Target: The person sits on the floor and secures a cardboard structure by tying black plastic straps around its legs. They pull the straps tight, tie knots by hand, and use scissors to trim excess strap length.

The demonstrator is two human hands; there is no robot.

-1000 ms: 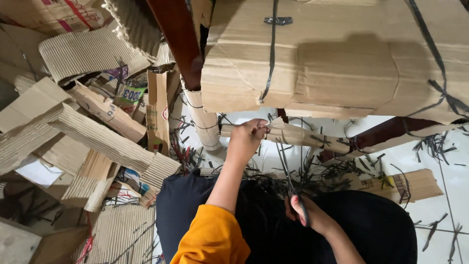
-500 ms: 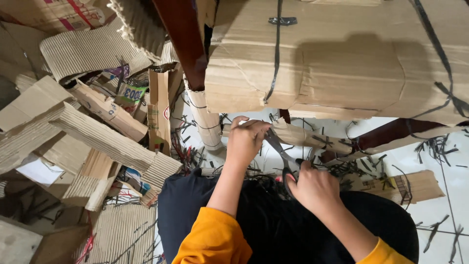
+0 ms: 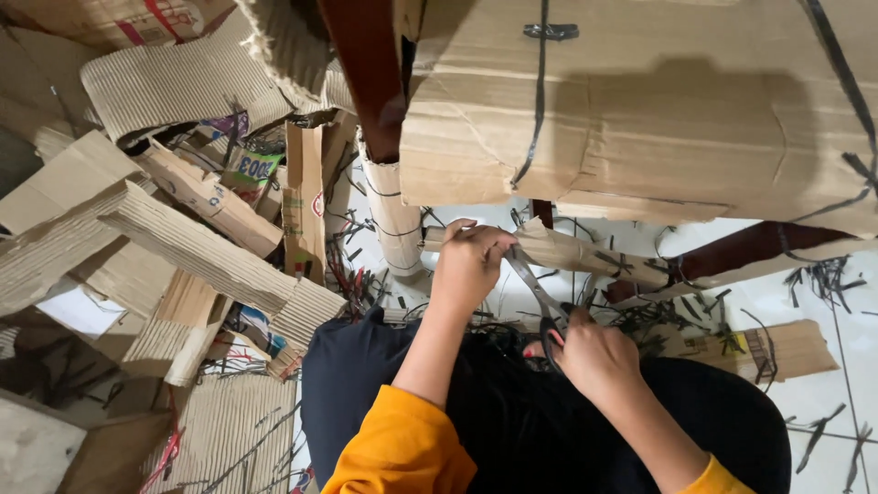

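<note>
Big strapped cardboard bale (image 3: pixel 640 110) fills the top of my view; loose cardboard scraps (image 3: pixel 174 238) heaped at left. Below it a rolled cardboard strip (image 3: pixel 585 252) lies across, just above my lap. My left hand (image 3: pixel 471 261) has a closed grip on the strip's end; right hand (image 3: pixel 599 357) is wrapped round the scissors (image 3: pixel 540 302), blades narrow and pointing at the left fingers. Risk, imo: blades so near those fingers could nick them if the strip slips. Floor (image 3: pixel 823 302) is pale tile w/ cut black strap bits everywhere; cramped, cluttered room.
</note>
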